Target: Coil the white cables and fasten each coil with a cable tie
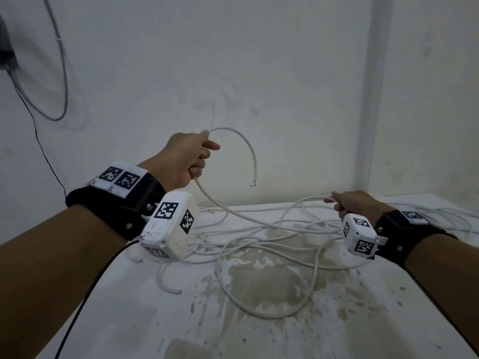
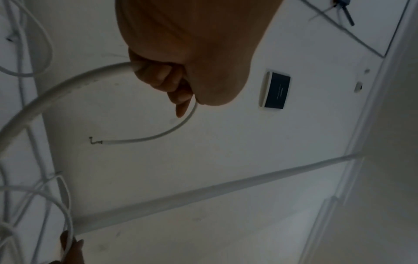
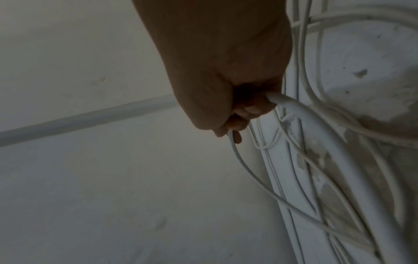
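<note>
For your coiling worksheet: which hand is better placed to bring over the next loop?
Right. The right hand pinches the cable further along; the left hand grips near the free end.

Left hand (image 1: 185, 158) raised, fisted; right hand (image 1: 355, 202) lower (fingers curled)

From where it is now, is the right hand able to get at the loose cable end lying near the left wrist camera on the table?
Probably not yet: the right hand grips a white cable, and the loose end lies across the tangle on the table, nearer the left forearm.
</note>
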